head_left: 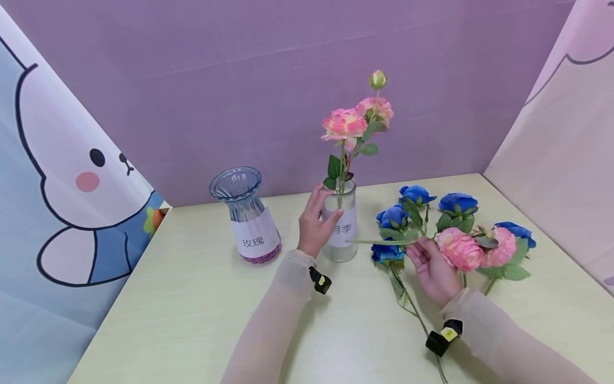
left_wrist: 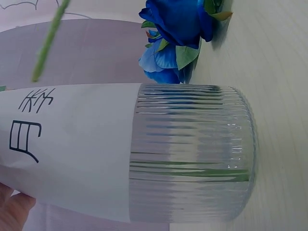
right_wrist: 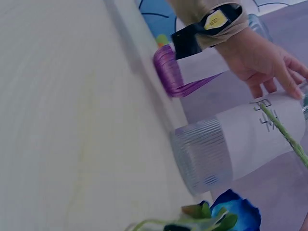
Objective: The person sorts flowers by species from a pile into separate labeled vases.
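Note:
A clear glass jar (head_left: 339, 253) with a white paper label stands upright, holding a pink flower stem (head_left: 344, 125). My left hand (head_left: 316, 224) grips the jar near its rim, thumb in front; the left wrist view shows its fingertips (left_wrist: 17, 211) against the label. My right hand (head_left: 435, 274) pinches a green stem (head_left: 379, 242) of pink blooms (head_left: 461, 249). The stem's bare end points left, in front of the jar's label; whether it touches cannot be told. In the right wrist view, the stem (right_wrist: 284, 132) crosses in front of the jar (right_wrist: 204, 156).
A bluish glass vase (head_left: 238, 194) with a label and purple base stands left of the jar. Several blue flowers (head_left: 458, 202) lie on the table (head_left: 192, 320) at the right, around my right hand. A purple cloth backdrop (head_left: 216, 96) rises behind the table.

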`<state>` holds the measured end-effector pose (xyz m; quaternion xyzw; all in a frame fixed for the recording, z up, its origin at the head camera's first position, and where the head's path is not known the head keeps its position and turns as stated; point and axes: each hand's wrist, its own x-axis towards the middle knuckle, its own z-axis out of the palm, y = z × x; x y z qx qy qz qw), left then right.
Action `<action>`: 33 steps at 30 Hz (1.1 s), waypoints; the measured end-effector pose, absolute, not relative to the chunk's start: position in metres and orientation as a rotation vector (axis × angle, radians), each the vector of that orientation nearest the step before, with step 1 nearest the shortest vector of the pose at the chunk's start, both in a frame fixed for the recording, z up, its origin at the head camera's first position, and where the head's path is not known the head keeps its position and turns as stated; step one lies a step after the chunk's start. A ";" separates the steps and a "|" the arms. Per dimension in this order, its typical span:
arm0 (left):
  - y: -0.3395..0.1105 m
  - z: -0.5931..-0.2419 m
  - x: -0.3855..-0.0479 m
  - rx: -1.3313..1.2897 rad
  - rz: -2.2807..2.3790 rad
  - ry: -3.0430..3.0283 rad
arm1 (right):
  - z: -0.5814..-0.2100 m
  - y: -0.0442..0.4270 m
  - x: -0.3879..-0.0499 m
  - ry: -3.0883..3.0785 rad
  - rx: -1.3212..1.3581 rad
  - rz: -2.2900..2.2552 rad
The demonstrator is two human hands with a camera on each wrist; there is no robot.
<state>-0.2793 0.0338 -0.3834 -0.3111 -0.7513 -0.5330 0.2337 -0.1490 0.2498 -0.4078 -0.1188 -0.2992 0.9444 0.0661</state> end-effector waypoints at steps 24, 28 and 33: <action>0.033 -0.383 -0.279 -0.840 -1.495 -2.083 | -0.366 0.256 -0.180 -0.119 -0.532 2.790; 0.033 -0.381 -0.280 -0.858 -1.457 -2.062 | -0.353 0.252 -0.187 -0.165 -0.515 2.746; 0.033 -0.382 -0.281 -0.866 -1.435 -2.052 | -0.340 0.248 -0.192 -0.370 -0.374 2.720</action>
